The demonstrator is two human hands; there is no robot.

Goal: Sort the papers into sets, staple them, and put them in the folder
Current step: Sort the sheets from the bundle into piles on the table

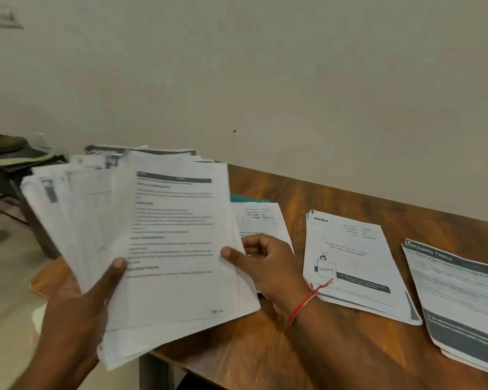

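A fanned stack of printed papers [158, 237] is held up over the left end of the wooden table [335, 198]. My left hand [76, 311] grips the stack from below, thumb on the front sheet. My right hand [265, 263] pinches the right edge of the top sheets, thumb on the front. On the table lie a blinkit set [355, 266], a "Dressing Table" set [462, 302] at the far right, and another sheet [262, 220] partly hidden behind the stack. A teal thing [245, 197], possibly the folder, peeks out behind the stack. No stapler is in view.
A plain wall rises right behind the table. At the far left, off the table, stands a dark rack [9, 164] holding a shoe [0, 142]. The floor [6, 277] shows below the table's left corner.
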